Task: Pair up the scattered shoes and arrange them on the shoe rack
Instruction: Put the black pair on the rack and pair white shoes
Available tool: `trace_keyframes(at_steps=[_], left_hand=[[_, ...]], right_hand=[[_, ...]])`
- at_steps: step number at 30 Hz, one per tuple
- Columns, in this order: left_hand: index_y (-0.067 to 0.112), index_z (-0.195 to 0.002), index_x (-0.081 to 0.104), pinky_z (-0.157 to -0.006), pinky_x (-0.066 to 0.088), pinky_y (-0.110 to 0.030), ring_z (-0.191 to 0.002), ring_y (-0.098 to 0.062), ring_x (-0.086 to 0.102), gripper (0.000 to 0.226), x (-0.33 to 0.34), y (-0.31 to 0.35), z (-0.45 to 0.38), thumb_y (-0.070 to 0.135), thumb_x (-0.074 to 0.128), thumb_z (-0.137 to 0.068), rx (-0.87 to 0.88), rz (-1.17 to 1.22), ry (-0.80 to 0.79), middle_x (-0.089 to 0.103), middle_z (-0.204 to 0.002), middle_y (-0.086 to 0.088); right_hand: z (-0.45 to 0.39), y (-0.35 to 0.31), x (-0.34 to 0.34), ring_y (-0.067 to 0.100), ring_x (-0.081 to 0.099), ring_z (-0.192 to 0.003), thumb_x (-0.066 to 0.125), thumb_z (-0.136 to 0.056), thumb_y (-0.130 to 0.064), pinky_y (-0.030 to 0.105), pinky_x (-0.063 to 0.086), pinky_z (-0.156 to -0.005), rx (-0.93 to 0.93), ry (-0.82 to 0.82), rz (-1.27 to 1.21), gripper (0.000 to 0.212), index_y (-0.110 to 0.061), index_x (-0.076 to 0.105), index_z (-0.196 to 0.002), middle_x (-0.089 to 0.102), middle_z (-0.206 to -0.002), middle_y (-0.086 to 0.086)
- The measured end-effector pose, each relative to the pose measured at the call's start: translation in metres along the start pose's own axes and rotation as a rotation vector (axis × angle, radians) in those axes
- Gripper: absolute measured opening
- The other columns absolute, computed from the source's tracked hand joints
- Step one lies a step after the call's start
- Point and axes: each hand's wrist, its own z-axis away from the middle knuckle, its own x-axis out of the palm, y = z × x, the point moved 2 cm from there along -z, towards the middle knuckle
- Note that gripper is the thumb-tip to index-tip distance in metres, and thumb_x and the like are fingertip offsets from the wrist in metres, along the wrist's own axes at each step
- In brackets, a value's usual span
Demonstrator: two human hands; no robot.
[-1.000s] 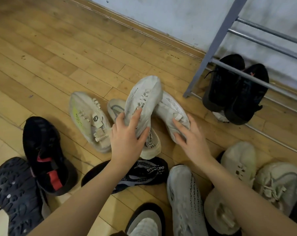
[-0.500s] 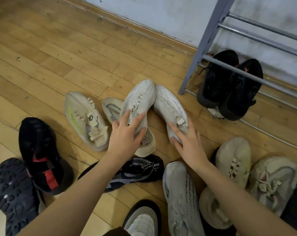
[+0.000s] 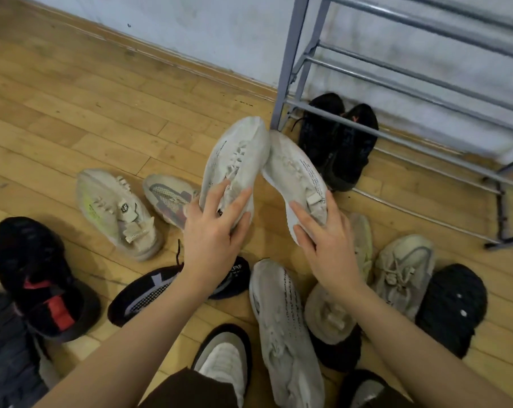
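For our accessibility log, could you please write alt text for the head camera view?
A person's left hand and right hand each lift a white knit sneaker, the left sneaker and right sneaker touching at the toes. Behind them a grey metal shoe rack holds one pair of black sneakers; other loose shoes lie on the wooden floor.

Entryway or room corner of a home: worn wooden plank floor, scuffed pale wall, grey metal shoe rack against it, sneakers scattered on the floor.
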Motion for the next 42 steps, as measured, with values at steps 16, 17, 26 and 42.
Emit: trace_keyframes(at_steps=[16, 17, 26, 42], left_hand=[[0.027, -0.125, 0.056, -0.063, 0.047, -0.04, -0.084, -0.039, 0.053, 0.034, 0.083, 0.147, -0.004, 0.036, 0.048, -0.092, 0.289, 0.168, -0.14, 0.05, -0.136, -0.008], [0.026, -0.125, 0.056, -0.063, 0.046, -0.039, -0.084, -0.038, 0.053, 0.035, 0.09, 0.154, -0.007, 0.037, 0.047, -0.093, 0.298, 0.159, -0.154, 0.049, -0.136, -0.007], [0.024, -0.127, 0.055, -0.075, 0.049, -0.049, -0.102, -0.047, 0.048, 0.038, 0.159, 0.201, -0.066, 0.036, 0.043, -0.094, 0.305, 0.193, -0.159, 0.046, -0.139, -0.009], [0.034, -0.143, 0.025, -0.099, 0.033, -0.057, -0.123, -0.048, 0.029, 0.058, 0.273, 0.217, -0.126, 0.038, 0.049, -0.091, 0.216, 0.074, -0.465, 0.012, -0.15, -0.018]], right_hand=[[0.088, 0.114, -0.071, 0.045, 0.054, -0.102, 0.049, -0.094, -0.034, 0.049, 0.049, -0.078, 0.322, 0.274, 0.142, 0.034, -0.029, 0.059, -0.126, 0.047, -0.137, 0.023], [0.088, 0.121, -0.071, 0.045, 0.054, -0.103, 0.049, -0.093, -0.033, 0.049, 0.049, -0.079, 0.34, 0.284, 0.136, 0.034, -0.029, 0.059, -0.126, 0.047, -0.137, 0.022], [0.038, 0.184, -0.064, 0.043, 0.054, -0.096, 0.045, -0.095, -0.034, 0.048, 0.049, -0.073, 0.456, 0.382, 0.123, 0.036, -0.028, 0.058, -0.127, 0.047, -0.136, 0.021], [-0.036, 0.279, -0.035, 0.046, 0.028, -0.126, 0.054, -0.091, -0.036, 0.056, 0.034, -0.099, 0.605, 0.116, 0.029, 0.052, -0.038, 0.037, -0.14, 0.018, -0.151, 0.016]])
